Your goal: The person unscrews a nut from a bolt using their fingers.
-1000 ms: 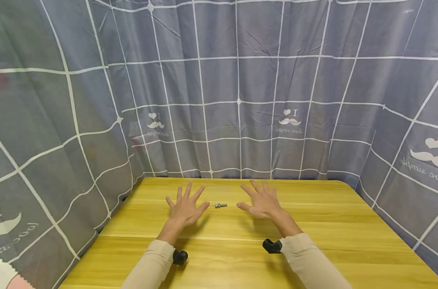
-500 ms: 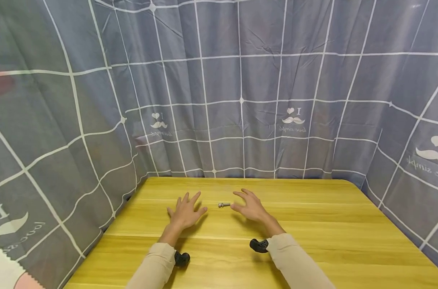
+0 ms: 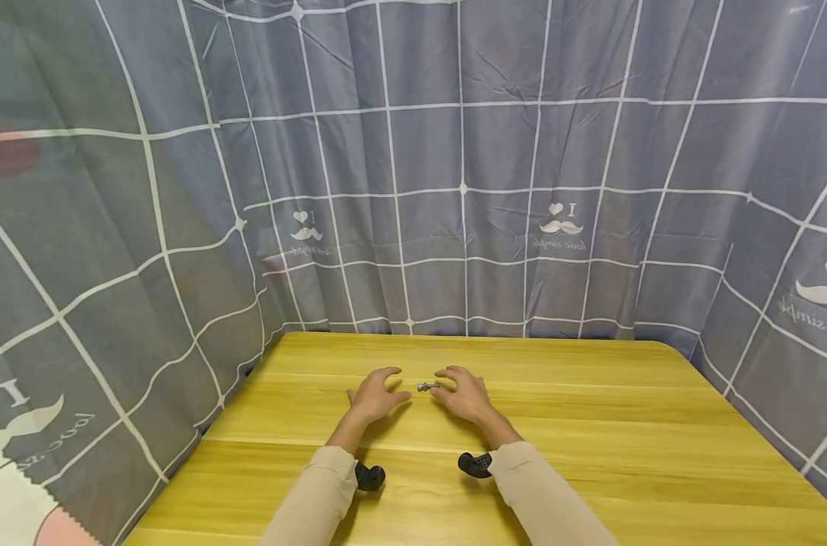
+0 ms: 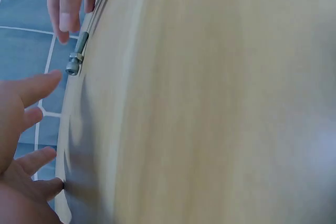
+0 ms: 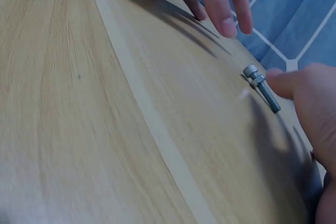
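Note:
A small metal bolt (image 3: 423,387) with a nut (image 5: 257,81) threaded on it near the head lies on the wooden table (image 3: 413,432), between my two hands. Its head points left, its shank right. My left hand (image 3: 375,396) hovers to the left of the head, thumb and fingers spread apart and slightly bent, holding nothing. On the other side, my right hand (image 3: 464,394) is closer, its thumb beside the shank end and its fingers bent loosely beyond. Whether that thumb touches the bolt, I cannot tell. The left wrist view shows the bolt (image 4: 76,56) under the right fingers.
A grey curtain (image 3: 427,152) with white grid lines surrounds the table at the back and both sides. Black wrist-camera mounts (image 3: 370,477) sit at both cuffs, low over the wood. The table's far edge runs just beyond the hands.
Both hands have moved inward toward the bolt, the right one first and the left one in the last half second. Their widely spread fingers have bent a little. The bolt remains lying on the table.

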A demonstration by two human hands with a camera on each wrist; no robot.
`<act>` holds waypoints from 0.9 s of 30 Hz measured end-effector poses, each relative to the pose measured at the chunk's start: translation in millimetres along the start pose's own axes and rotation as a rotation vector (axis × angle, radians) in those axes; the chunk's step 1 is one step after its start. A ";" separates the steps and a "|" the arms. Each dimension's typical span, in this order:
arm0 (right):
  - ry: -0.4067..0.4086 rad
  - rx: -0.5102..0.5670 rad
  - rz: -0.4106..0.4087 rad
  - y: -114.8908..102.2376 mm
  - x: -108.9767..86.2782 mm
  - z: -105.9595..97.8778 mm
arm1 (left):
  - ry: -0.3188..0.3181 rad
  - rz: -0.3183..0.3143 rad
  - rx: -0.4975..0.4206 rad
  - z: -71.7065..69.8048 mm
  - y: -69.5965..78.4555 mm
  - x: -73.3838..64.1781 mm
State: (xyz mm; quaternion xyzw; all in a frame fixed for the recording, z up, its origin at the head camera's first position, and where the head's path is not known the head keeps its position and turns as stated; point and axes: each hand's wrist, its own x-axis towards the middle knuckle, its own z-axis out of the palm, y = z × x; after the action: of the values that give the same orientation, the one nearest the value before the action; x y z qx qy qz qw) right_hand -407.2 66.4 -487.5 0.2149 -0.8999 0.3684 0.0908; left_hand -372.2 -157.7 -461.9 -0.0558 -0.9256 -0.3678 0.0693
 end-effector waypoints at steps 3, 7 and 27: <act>0.017 -0.028 0.015 -1.0 2.7 2.0 | 0.002 -0.012 -0.006 1.7 2.8 5.2; 0.038 -0.052 0.026 -1.4 7.0 2.9 | -0.007 -0.010 -0.008 4.1 5.1 13.5; 0.117 -0.098 0.068 -2.0 11.1 10.8 | 0.029 -0.028 0.045 26.8 13.8 25.8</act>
State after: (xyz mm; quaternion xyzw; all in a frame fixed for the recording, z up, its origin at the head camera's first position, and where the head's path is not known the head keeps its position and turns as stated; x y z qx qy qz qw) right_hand -416.2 54.0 -490.5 0.1573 -0.9168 0.3388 0.1412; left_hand -397.8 -127.9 -467.6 -0.0362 -0.9332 -0.3486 0.0788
